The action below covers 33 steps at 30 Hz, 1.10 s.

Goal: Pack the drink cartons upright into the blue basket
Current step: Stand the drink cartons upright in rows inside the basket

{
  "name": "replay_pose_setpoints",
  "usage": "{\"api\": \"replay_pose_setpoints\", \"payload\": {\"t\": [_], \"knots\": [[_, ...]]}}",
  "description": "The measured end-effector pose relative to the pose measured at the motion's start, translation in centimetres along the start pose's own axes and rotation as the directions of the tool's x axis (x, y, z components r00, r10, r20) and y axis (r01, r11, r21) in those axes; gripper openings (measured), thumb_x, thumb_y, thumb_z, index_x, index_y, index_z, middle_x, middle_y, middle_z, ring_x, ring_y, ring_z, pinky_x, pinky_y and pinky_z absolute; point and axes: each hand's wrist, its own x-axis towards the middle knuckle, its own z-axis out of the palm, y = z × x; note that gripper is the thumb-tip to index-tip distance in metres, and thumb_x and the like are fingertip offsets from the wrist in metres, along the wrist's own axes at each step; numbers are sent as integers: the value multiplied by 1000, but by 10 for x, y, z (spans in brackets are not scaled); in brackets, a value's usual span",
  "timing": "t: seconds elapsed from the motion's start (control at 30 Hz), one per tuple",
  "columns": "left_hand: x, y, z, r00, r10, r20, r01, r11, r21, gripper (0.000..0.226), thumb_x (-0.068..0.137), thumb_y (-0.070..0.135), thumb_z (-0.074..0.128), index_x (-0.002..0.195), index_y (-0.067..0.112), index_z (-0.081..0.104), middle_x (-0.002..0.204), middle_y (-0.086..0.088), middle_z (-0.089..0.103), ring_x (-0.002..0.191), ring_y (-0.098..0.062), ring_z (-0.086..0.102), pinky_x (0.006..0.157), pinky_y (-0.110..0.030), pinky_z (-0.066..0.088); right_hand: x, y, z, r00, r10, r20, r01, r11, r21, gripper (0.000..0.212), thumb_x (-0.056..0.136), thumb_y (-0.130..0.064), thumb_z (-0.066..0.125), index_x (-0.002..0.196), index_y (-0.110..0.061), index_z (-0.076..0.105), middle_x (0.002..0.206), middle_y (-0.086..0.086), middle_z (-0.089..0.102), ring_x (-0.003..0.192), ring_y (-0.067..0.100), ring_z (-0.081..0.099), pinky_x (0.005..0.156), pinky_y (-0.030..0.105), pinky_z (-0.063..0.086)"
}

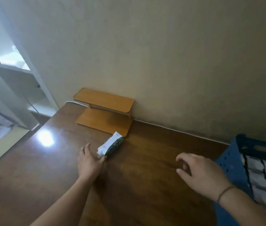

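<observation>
While one drink carton (111, 144) lies flat mid-frame on the bench (145, 168), left hand (91, 162) spread, fingertips touching its near end, right hand (199, 172) loosely curled, empty: pickup step; next, grip, upend, carry to blue basket (230, 162) at right edge.

No text, brand, number or sign could be read anywhere in the view. Faint dark marks were seen on the white face of the drink carton (110, 146), which lay on its side at about 9 o'clock from the picture's middle, low on the table; the marks were too small and blurred to be made out as letters. A dark patterned print was seen on the carton's other side, but no words could be told in it. No label or lettering was shown on the blue basket (230, 162) at 4 o'clock.
</observation>
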Motion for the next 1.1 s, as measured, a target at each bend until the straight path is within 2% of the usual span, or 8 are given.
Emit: {"api": "replay_pose_setpoints", "payload": {"t": [0.17,0.3,0.5,0.6,0.73,0.83,0.93,1.1], "knots": [[24,-4,11,980,140,139,-145,989,21,75,74,41,81,140,25,48,132,-6,61,123,-27,51,99,-42,49,30,-30,16,981,-61,183,52,997,52,35,91,-49,51,125,-43,46,106,-20,54,91,0,53,73,18,45],[3,18,4,964,260,52,-251,958,-142,44,68,26,81,109,21,66,101,5,68,88,-12,62,73,-31,51,39,-44,24,977,-83,195,83,997,8,45,92,-45,53,134,-40,40,127,-16,51,111,7,52,88,25,47],[-85,74,-6,795,586,157,-500,779,-379,19,60,43,74,69,32,61,73,20,60,74,-1,56,67,-16,47,34,-55,37,979,-167,117,159,984,78,97,80,-46,68,145,-47,-5,158,-13,4,146,14,5,117,43,23],[-137,98,2,755,644,128,-422,625,-657,21,63,41,72,76,27,64,71,10,65,66,-4,60,60,-22,50,6,-45,36,976,-214,26,204,955,216,94,78,-44,69,142,-52,1,149,-11,34,135,13,38,110,34,35],[-179,119,20,813,524,254,-94,548,-831,37,74,59,54,97,31,62,87,-6,71,76,-25,68,73,-40,56,-71,-7,15,992,67,-110,23,750,661,81,66,-49,79,121,-70,24,117,-30,57,103,1,61,90,20,48],[-210,138,39,679,611,407,-139,652,-746,54,71,82,52,104,41,65,100,10,73,93,-12,70,82,-38,56,-132,34,2,871,347,-347,109,554,826,66,50,-45,86,105,-50,50,100,-6,64,86,21,67,74,35,57],[-251,160,60,510,643,572,-134,716,-685,73,65,91,48,120,44,57,120,28,63,115,3,59,99,-31,50,-179,79,-4,644,544,-538,172,582,795,49,58,-39,76,100,-42,53,100,2,66,92,16,65,78,31,54],[-293,197,95,431,610,665,7,735,-678,81,67,90,49,138,56,30,149,21,39,138,-4,38,115,-46,37,-203,140,-4,572,741,-351,-124,501,857,60,77,-19,77,117,-30,34,93,-4,55,65,-7,63,51,10,48]]}}
